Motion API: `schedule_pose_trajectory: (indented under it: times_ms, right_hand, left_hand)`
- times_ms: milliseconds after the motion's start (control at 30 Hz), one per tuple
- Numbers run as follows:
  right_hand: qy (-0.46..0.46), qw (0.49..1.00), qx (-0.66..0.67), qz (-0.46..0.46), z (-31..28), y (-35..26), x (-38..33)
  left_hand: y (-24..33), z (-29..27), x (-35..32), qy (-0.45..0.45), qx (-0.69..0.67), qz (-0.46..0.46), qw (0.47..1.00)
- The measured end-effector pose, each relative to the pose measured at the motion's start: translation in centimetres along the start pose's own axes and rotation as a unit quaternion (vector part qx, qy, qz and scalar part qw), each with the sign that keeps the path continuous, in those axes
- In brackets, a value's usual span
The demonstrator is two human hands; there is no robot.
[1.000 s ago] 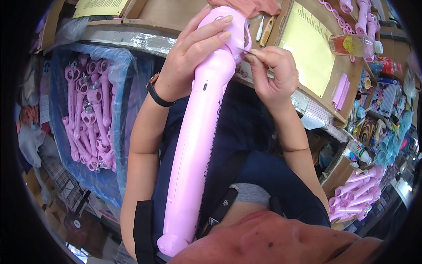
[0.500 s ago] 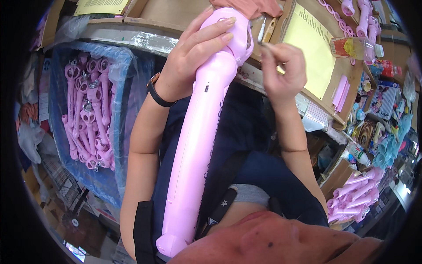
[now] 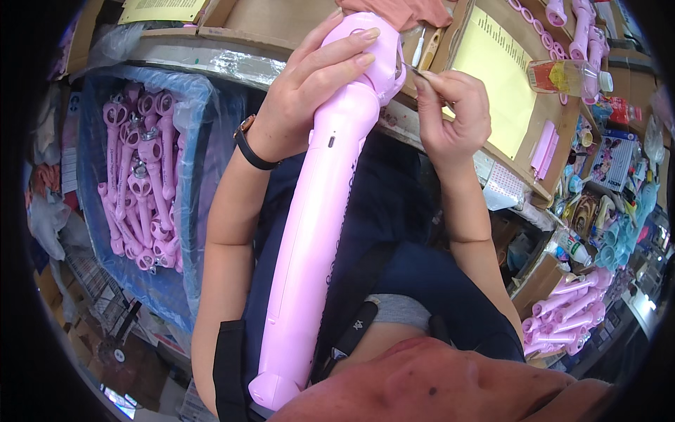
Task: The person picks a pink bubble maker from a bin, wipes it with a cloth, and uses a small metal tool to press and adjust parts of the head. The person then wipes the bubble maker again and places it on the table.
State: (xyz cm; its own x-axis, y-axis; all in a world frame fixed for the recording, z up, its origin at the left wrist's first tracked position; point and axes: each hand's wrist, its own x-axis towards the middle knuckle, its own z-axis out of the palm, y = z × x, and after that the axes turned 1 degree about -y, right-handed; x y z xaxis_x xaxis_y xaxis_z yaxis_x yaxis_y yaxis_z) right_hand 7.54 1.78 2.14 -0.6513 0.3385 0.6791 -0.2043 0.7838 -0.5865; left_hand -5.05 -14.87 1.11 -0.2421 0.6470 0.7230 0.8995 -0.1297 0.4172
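A long pink plastic toy wand [image 3: 302, 246] slants up from my chest, with dark lettering down its side and a small slot near its top. My left hand [image 3: 309, 88] is closed around the rounded head of the wand, fingers laid across it. At the right side of that head is an opening with a ring-like rim. Close beside it, my right hand [image 3: 453, 112] pinches a thin, dark, pin-like piece [image 3: 413, 71] between thumb and forefinger. Its tip points at the opening; whether it touches is too small to tell.
A blue plastic-lined bin [image 3: 190, 141] at left holds several pink wands [image 3: 144, 183]. On the bench lie a yellow sheet [image 3: 492, 84], a white-handled tool [image 3: 419, 48], a salmon cloth [image 3: 397, 13] and a clear bottle [image 3: 562, 77]. More wands [image 3: 569, 313] are piled at lower right.
My right hand has steadied from a blur and shifted slightly, and the thin piece now shows pointing toward the wand's head. My left hand and the wand stay nearly still.
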Motion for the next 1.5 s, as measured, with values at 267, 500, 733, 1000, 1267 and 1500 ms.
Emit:
schedule_pose_trajectory:
  times_ms: [267, 500, 733, 1000, 1267, 1500]
  right_hand:
    - [0.0, 1.0, 0.003, -0.011, -0.07, -0.13, 0.08]
    - [-0.006, 0.998, 0.012, -0.058, -0.16, -0.27, -0.09]
    - [-0.021, 0.998, 0.007, -0.066, -0.07, -0.24, -0.2]
    - [-0.009, 0.999, -0.003, -0.04, -0.06, -0.16, -0.25]
    - [-0.011, 0.999, -0.014, -0.035, -0.21, -0.41, -0.01]
    - [0.008, 0.998, -0.028, -0.048, -0.35, -0.36, -0.26]
  left_hand:
    - [0.2, -0.11, 0.36, -0.006, -0.007, -0.003, 1.0]
    - [0.05, -0.34, 0.39, -0.019, -0.019, -0.002, 1.0]
    - [0.3, -0.4, 0.57, -0.021, -0.018, -0.005, 1.0]
    - [0.14, -0.28, 0.51, -0.016, -0.017, 0.005, 1.0]
    - [0.09, -0.33, 0.82, -0.018, -0.014, 0.006, 1.0]
    - [0.21, -0.46, 0.74, -0.027, -0.018, 0.007, 0.999]
